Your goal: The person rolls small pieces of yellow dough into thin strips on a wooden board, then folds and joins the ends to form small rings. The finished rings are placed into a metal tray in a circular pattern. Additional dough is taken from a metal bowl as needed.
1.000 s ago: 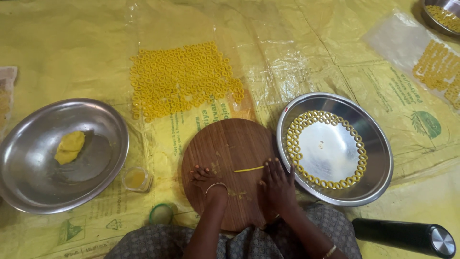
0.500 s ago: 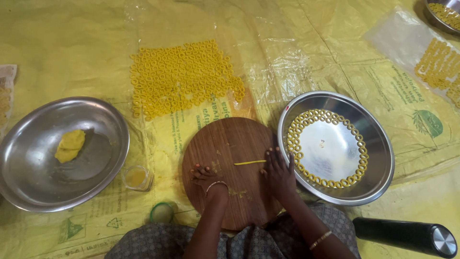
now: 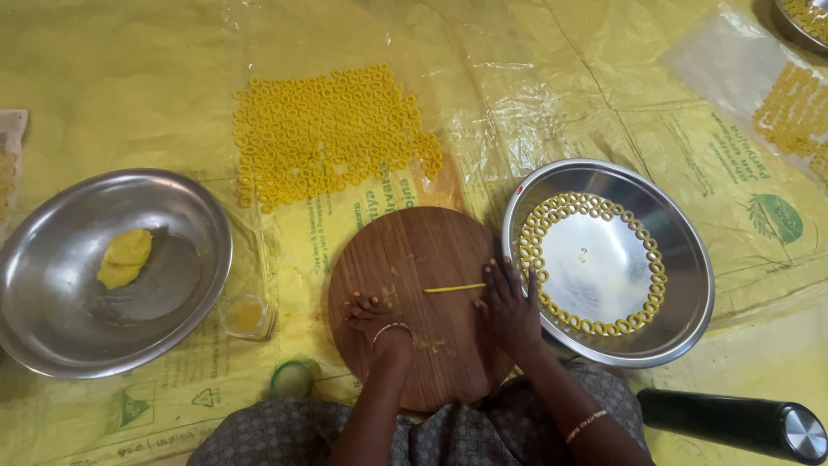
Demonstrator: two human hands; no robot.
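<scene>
A round wooden board (image 3: 414,250) lies in front of me. On it stretches a thin yellow dough strand (image 3: 453,288). My right hand (image 3: 509,306) rests flat on the board, fingertips touching the strand's right end. My left hand (image 3: 373,312) sits fingers-down on the board's left part, a little left of the strand, holding nothing that I can see. To the right stands a steel plate (image 3: 681,259) with small yellow dough rings (image 3: 595,207) laid in a circle inside it. A steel bowl (image 3: 52,319) at the left holds a lump of yellow dough (image 3: 125,257).
Many yellow rings (image 3: 332,134) dry on a plastic sheet beyond the board. A small glass cup (image 3: 246,316) and a green-rimmed lid (image 3: 293,378) sit left of the board. A black bottle (image 3: 733,423) lies at the lower right. More rings (image 3: 789,108) lie at the far right.
The dough strand has moved slightly away from me on the board, with my right hand following it. My left hand has barely moved.
</scene>
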